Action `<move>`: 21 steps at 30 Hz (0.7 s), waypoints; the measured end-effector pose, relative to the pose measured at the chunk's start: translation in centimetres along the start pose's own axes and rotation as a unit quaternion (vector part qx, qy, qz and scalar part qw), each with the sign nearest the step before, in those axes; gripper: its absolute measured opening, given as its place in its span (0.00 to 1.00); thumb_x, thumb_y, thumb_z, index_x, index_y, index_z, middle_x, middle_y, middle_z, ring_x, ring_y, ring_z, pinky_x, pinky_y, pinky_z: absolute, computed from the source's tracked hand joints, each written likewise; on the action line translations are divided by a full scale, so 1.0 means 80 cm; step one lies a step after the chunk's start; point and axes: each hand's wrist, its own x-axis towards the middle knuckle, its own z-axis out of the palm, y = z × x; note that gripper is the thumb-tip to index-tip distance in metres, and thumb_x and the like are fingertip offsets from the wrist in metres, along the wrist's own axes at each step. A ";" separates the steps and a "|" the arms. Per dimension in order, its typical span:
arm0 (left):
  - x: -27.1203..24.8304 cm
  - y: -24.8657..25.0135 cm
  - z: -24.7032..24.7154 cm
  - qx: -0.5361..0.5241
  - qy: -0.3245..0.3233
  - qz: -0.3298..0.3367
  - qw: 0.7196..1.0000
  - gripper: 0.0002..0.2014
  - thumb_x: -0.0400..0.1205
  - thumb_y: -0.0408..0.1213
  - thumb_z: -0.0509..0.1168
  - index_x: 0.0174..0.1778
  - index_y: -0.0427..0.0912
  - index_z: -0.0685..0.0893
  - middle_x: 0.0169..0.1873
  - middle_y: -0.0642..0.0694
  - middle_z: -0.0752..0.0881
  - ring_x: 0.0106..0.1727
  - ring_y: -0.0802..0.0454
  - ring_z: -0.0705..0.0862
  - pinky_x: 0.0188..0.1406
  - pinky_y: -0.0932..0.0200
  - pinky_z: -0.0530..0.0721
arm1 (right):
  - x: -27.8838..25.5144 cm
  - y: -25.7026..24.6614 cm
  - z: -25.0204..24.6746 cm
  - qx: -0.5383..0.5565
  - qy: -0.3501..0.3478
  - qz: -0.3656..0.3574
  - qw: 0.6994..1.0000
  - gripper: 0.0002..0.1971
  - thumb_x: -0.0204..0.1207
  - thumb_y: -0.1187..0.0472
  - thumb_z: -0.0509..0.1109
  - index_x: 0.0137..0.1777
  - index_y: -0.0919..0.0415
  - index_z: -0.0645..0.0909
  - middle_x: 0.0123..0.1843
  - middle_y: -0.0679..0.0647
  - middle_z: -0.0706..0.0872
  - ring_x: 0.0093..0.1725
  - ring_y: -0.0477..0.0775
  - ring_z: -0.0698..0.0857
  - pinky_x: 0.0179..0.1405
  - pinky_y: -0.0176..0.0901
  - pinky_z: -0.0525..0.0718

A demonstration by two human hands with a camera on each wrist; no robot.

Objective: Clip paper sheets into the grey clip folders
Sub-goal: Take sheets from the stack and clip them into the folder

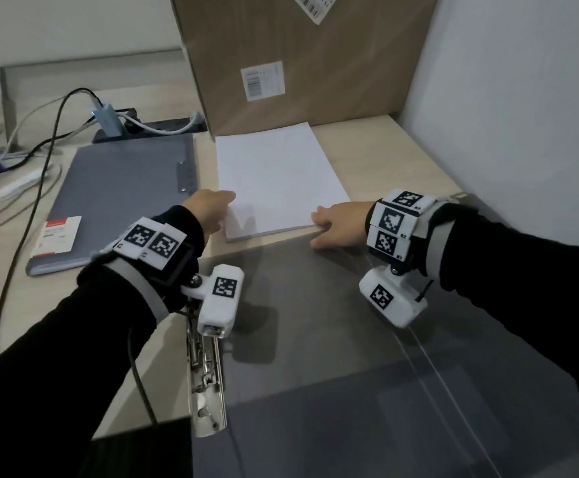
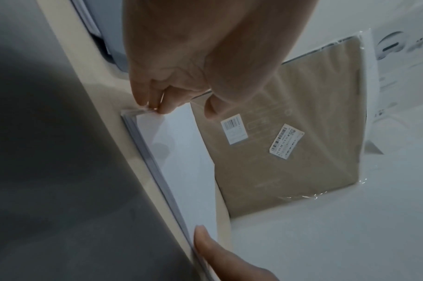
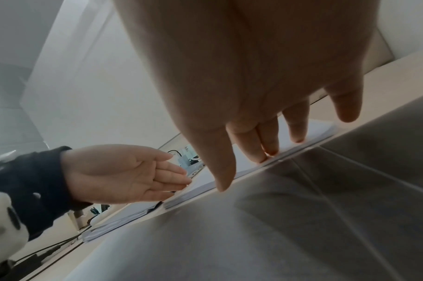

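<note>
Head view shows both hands at the near edge of a white paper stack (image 1: 279, 182), which lies flat on the light wooden desk (image 1: 384, 157). The left hand (image 1: 208, 210) is at the near left corner of the stack, and the right hand (image 1: 341, 224) is at the near right corner.

Left wrist view shows the fingers (image 2: 143, 95) of the left hand bent down onto the corner of the paper stack (image 2: 179, 152), with the fingertips touching the top sheets there; the thumb (image 2: 211, 108) is just beside them, above the paper. If some sheets are really pinched, I cannot tell. In the right wrist view the same left hand (image 3: 124, 173) looks flat, palm up, with its fingers nearly straight against the side of the stack.

Right wrist view shows the fingers (image 3: 268, 140) of the right hand straight and a little spread, with their tips resting on the near edge of the paper stack (image 3: 311, 133). They do not curl around anything.

Just behind the fingertips of both hands, toward the person, an open grey clip folder (image 1: 315, 339) lies flat, and its metal clip mechanism (image 1: 207, 381) is under the left wrist. Its far edge is very near to the stack. To the left of the left fingers lies a closed grey folder (image 1: 119, 198). Beyond the stack stands a cardboard box (image 1: 298, 60), touching the far edge of the paper.
</note>
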 end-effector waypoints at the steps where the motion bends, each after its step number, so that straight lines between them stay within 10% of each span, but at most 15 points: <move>1: 0.001 0.001 0.001 -0.025 -0.005 -0.009 1.000 0.20 0.84 0.35 0.58 0.70 0.31 0.73 0.70 0.33 0.76 0.57 0.46 0.76 0.53 0.57 0.77 | 0.001 0.001 0.002 -0.006 0.004 -0.003 1.000 0.16 0.79 0.47 0.61 0.52 0.61 0.75 0.68 0.59 0.78 0.64 0.60 0.79 0.66 0.50 0.76; 3: -0.003 0.007 0.002 -0.048 -0.002 -0.021 0.999 0.23 0.84 0.39 0.59 0.73 0.33 0.71 0.73 0.35 0.74 0.67 0.42 0.78 0.50 0.58 0.77 | 0.001 0.001 0.004 0.001 0.012 0.000 1.000 0.15 0.79 0.47 0.61 0.41 0.60 0.68 0.58 0.58 0.78 0.53 0.57 0.78 0.55 0.48 0.76; 8: -0.003 0.012 0.003 -0.066 -0.008 -0.033 0.997 0.27 0.84 0.44 0.59 0.78 0.38 0.65 0.76 0.39 0.70 0.62 0.43 0.78 0.52 0.56 0.76 | -0.002 -0.001 0.008 -0.006 0.007 -0.012 1.000 0.27 0.81 0.46 0.58 0.71 0.66 0.70 0.77 0.59 0.69 0.74 0.61 0.72 0.72 0.52 0.71; 12: -0.002 0.017 0.002 -0.092 0.010 -0.022 0.995 0.23 0.84 0.41 0.58 0.76 0.39 0.67 0.73 0.41 0.72 0.72 0.44 0.73 0.68 0.53 0.71 | -0.006 -0.002 0.007 0.002 0.008 -0.016 1.000 0.29 0.82 0.45 0.57 0.75 0.66 0.67 0.80 0.61 0.66 0.76 0.61 0.70 0.75 0.54 0.69; 17: 0.003 0.015 -0.005 -0.194 0.028 -0.037 0.980 0.05 0.83 0.35 0.60 0.51 0.38 0.77 0.36 0.45 0.76 0.34 0.54 0.75 0.37 0.62 0.78 | -0.009 -0.002 0.008 0.017 0.001 -0.016 1.000 0.30 0.82 0.46 0.56 0.78 0.66 0.63 0.82 0.59 0.62 0.79 0.60 0.66 0.78 0.54 0.65; 21: 0.006 0.014 -0.002 -0.223 -0.054 -0.071 0.971 0.08 0.84 0.36 0.59 0.53 0.36 0.77 0.42 0.41 0.82 0.40 0.47 0.81 0.31 0.56 0.85 | -0.007 -0.002 0.006 0.021 -0.003 -0.015 1.000 0.29 0.83 0.47 0.55 0.78 0.67 0.64 0.81 0.61 0.64 0.79 0.61 0.67 0.77 0.55 0.65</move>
